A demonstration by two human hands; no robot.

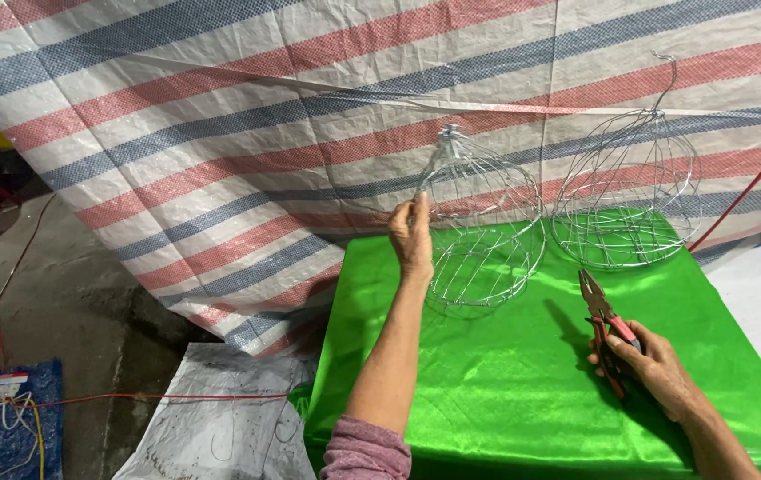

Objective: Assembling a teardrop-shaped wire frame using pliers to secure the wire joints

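Wire lantern frame [485, 233] stands tilted on the green satin tablecloth [487, 391], its long axis leaning toward eleven o'clock. Left hand [411, 236] pinches its rim at nine o'clock. Right hand [656, 366], at five o'clock and farther off, grips red-handled pliers [602, 324], noses slightly parted.

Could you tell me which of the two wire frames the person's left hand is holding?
The nearer wire frame, tilted above the green cloth; the left hand grips its side. The other frame stands untouched farther right.
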